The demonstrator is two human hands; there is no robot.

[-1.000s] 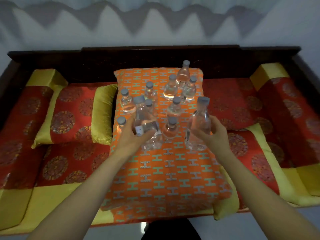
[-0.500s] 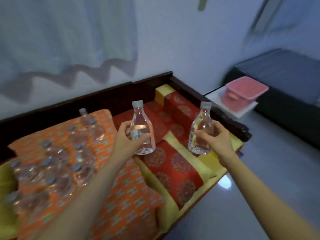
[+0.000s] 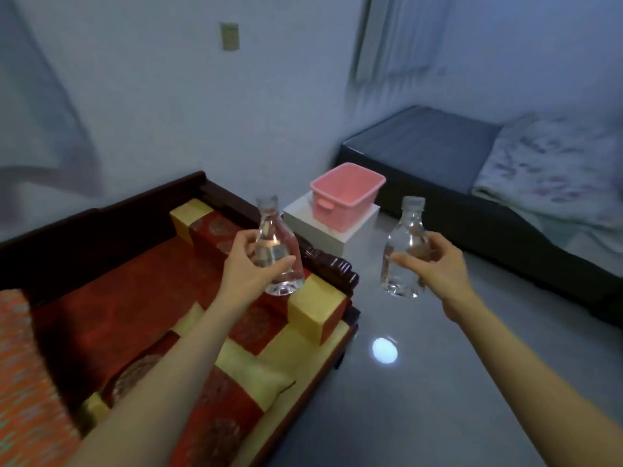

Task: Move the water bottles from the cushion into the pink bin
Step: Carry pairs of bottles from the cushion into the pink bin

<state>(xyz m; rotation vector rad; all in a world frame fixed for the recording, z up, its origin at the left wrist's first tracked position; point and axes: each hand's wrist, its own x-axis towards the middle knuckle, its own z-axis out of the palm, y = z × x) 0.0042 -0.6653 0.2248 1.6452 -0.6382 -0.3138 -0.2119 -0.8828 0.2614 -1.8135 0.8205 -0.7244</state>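
Head view, near to far. Closest in, two bare forearms reaching forward from the bottom edge. Lower left, a blurred strip of the orange patterned cushion (image 3: 20,382), no bottles visible on the part in frame. Beside it, the red and yellow padded seat (image 3: 141,298) in its dark wooden frame (image 3: 101,210), with a yellow block pillow (image 3: 313,308) at the near corner. On the grey floor (image 3: 438,382) just right of that corner, a round bright reflection (image 3: 384,350).

Farther out, left hand (image 3: 251,269) clenched around the body of a clear water bottle (image 3: 274,246), bottle upright, cap on, held in the air above the seat's end, thumb across its front. Right hand (image 3: 435,264) likewise wrapped around a second bottle (image 3: 404,247), also upright and capped, held over the floor, well apart from the first. Both grips closed on their loads, neither bottle touching any surface.

Beyond and between the two bottles, the pink bin (image 3: 347,200), open at the top, with a handle on its near side, inside not clearly seen from this angle. Bin set on a white box (image 3: 323,234) standing on the floor just past the seat's end. Both bottles short of the bin.

Behind and to the right, a dark low bed (image 3: 431,143) with a pale blanket (image 3: 556,170) on it. Farthest back, the pale wall (image 3: 168,96) with a small switch plate (image 3: 230,36), and a curtain (image 3: 397,35) at upper right.
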